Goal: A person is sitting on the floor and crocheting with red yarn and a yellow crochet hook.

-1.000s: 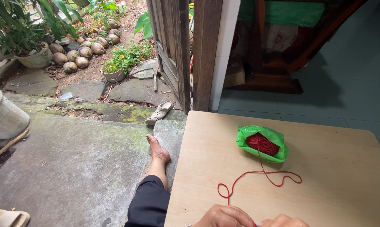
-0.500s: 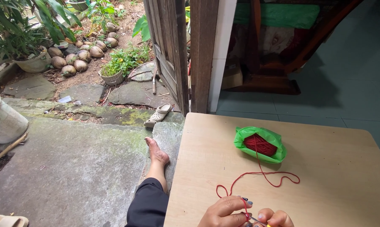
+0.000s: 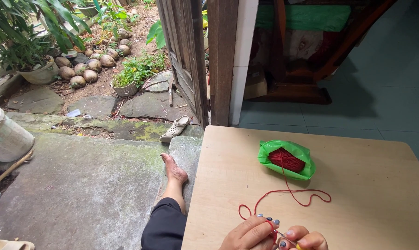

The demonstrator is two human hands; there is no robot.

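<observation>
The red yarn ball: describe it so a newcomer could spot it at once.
On the pale wooden table, beyond both hands, lies a green plastic bag. The red yarn ball sits inside it, the only red bundle, with a strand trailing out toward the hands.

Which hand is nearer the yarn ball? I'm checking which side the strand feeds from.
Right, slightly. The right hand sits almost straight below the yarn ball at the table's near edge; the left hand is beside it, further left. Both are well apart from the ball.

Smooth matt wood table; glossy green plastic bag (crinkled) round red yarn ball
</observation>
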